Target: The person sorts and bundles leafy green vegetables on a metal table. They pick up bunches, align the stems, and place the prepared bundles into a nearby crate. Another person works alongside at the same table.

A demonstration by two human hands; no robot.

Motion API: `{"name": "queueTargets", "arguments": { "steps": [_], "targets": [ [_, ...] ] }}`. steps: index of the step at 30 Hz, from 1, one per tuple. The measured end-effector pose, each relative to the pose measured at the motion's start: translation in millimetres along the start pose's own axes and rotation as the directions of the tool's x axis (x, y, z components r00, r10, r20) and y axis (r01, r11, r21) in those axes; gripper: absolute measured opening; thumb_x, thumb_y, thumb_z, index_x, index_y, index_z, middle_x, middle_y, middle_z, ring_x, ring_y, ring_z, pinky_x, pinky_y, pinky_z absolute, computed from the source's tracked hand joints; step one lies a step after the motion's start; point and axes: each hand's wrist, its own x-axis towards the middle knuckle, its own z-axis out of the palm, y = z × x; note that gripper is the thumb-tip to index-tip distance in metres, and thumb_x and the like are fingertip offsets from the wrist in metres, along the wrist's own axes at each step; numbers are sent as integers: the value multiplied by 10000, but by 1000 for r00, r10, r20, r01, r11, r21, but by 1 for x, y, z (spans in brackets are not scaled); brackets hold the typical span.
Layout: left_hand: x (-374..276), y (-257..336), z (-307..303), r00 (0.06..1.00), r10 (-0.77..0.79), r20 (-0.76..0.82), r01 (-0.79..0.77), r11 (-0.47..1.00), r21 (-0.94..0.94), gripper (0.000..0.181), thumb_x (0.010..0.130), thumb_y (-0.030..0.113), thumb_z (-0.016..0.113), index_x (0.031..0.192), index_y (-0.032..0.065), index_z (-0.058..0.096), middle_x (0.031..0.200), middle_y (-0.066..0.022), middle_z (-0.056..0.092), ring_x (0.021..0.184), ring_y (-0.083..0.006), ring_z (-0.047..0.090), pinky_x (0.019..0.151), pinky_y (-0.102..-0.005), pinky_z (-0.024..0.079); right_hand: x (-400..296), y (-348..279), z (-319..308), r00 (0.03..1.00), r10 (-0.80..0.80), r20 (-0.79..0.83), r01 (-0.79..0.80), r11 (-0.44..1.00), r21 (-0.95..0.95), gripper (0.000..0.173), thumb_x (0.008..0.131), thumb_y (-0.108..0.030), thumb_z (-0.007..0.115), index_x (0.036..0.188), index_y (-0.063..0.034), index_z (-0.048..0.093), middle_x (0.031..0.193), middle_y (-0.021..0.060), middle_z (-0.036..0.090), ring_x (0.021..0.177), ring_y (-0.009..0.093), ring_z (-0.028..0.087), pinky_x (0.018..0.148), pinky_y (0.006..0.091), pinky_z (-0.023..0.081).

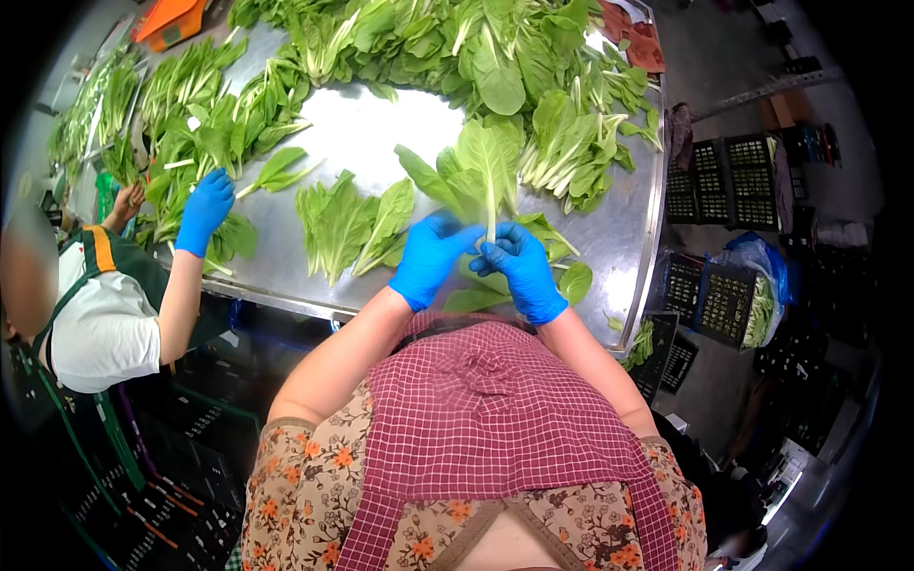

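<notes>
A leafy green plant with pale stems, which looks like choy sum (487,171), stands upright over the near edge of a metal table (275,239). My right hand (525,268), in a blue glove, pinches its stem base between thumb and fingers. My left hand (428,260), also blue-gloved, is against its left side, thumb across the stems and fingertips blurred behind the leaves. Just left of my left hand lies a small bunch of greens (335,225) with a separate leafy stalk (385,218) beside it. Loose leaves (478,298) lie beneath my hands.
A large heap of greens (400,46) covers the far side; another pile (571,153) lies right. At left, a co-worker's blue-gloved hand (207,207) touches greens. An orange container (170,21) is at far left. Black crates (725,303) stand on the floor beyond the table's right edge.
</notes>
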Motion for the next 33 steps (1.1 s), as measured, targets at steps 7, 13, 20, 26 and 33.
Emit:
{"name": "queueTargets", "arguments": {
  "steps": [7, 13, 20, 26, 33],
  "targets": [
    [-4, 0, -3, 989, -5, -149, 15, 998, 62, 207, 874, 130, 656, 1016, -16, 616, 935, -72, 648, 814, -128, 597, 758, -278, 486, 0, 6, -18, 995, -26, -95, 13, 990, -138, 230, 921, -133, 590, 1077, 20, 520, 937, 152, 668, 786, 184, 665, 708, 269, 539],
    [-3, -5, -31, 984, -24, -177, -4, 987, -160, 217, 863, 72, 637, 1049, -33, 599, 957, -95, 647, 873, -178, 621, 796, -306, 503, 10, 0, -64, 1000, -11, 2, 9, 697, -717, 254, 783, -225, 724, 972, -61, 684, 854, 93, 682, 812, 172, 648, 741, 322, 505],
    [4, -24, -19, 991, -129, -44, 115, 966, -233, 293, 860, 33, 606, 1138, -40, 551, 1054, -118, 631, 963, -216, 623, 848, -342, 509, 79, 9, -71, 915, -316, -251, -137, 342, -930, 335, 731, -348, 736, 908, -84, 630, 776, 88, 649, 740, 280, 629, 673, 383, 489],
    [2, -26, -31, 991, -136, 18, 135, 940, -314, 382, 854, 14, 588, 1224, -28, 502, 1118, -122, 615, 993, -223, 618, 872, -343, 511, 74, 19, -74, 928, -300, -223, 146, 841, -522, 264, 802, -125, 729, 994, 30, 634, 769, 49, 632, 676, 115, 564, 597, 278, 478],
    [4, -8, -5, 992, -103, 69, 120, 946, -302, 380, 853, 17, 588, 1220, -34, 508, 1128, -114, 611, 984, -205, 616, 861, -328, 511, 38, 3, -37, 996, -34, -88, 25, 995, -98, 218, 859, -133, 674, 1011, 15, 624, 828, 60, 658, 633, 99, 580, 572, 224, 455]
  ]
}}
